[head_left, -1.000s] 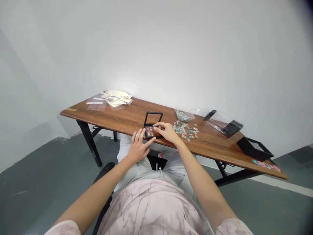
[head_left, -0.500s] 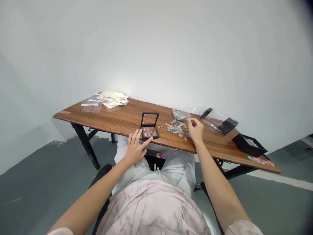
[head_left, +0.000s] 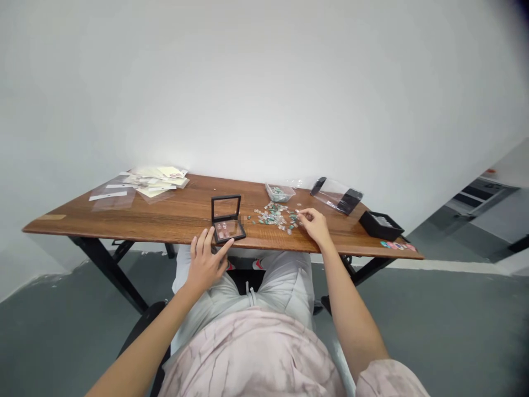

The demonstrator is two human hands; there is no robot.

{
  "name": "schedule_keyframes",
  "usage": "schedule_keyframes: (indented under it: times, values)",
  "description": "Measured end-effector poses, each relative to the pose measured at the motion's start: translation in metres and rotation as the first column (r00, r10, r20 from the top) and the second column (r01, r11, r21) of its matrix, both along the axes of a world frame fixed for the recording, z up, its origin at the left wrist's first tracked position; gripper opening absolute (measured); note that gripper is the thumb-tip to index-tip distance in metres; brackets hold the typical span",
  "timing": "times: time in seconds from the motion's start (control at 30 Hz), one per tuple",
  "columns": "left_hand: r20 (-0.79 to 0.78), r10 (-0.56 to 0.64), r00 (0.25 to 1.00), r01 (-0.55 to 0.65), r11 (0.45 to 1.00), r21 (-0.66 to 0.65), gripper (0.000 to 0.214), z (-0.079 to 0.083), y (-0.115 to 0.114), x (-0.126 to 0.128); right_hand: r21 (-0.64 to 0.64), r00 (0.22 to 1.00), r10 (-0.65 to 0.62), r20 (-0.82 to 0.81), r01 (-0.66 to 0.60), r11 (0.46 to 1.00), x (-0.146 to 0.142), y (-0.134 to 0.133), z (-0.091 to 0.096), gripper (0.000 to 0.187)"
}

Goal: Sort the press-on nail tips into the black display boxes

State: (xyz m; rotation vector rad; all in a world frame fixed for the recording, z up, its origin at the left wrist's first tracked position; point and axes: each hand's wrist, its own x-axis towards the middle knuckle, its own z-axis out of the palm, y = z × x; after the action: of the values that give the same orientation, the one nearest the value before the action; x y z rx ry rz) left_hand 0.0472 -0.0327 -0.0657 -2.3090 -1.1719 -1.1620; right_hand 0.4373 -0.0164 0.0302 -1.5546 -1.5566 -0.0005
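Note:
A small black display case (head_left: 227, 218) stands open on the wooden table (head_left: 165, 218), its clear lid upright and a few pinkish pieces in its base. My left hand (head_left: 205, 261) rests at the table's near edge, fingers spread, fingertips touching the case's front corner. To the right lies a scatter of several small green and white pieces (head_left: 276, 214). My right hand (head_left: 314, 224) sits at the right end of that scatter, fingers curled in a pinch over the pieces; what it pinches is too small to make out.
A clear tub of more pieces (head_left: 280, 192) stands behind the scatter. Clear bags with black trays (head_left: 338, 196) and a black box (head_left: 381, 224) lie at the right, coloured bits (head_left: 397, 245) by the corner. Paper cards and plastic sleeves (head_left: 140, 182) lie at the far left.
My right hand left the case and moved right to the scattered pieces, where it now pinches. My left hand stayed at the case. The view swung, showing more of the table's left.

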Motion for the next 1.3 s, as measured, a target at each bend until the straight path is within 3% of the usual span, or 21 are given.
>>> schedule_keyframes:
  times: [0.27, 0.97, 1.3]
  values:
    - [0.009, 0.007, 1.0, -0.007, 1.0, -0.011, 0.065, 0.0, 0.0, 0.001, -0.13, 0.988, 0.072, 0.136, -0.054, 0.99, 0.002, -0.004, -0.004, 0.024]
    - [0.016, 0.009, 1.0, -0.009, 1.0, -0.005, 0.07, -0.001, 0.0, 0.001, -0.202, 0.976, 0.128, 0.179, -0.09, 0.975, 0.011, 0.006, -0.008, 0.017]
    - [0.015, 0.006, 1.0, -0.006, 1.0, -0.002, 0.065, -0.002, 0.001, 0.001, -0.157, 0.984, 0.129, 0.12, -0.109, 0.982, 0.008, 0.004, -0.006, 0.011]
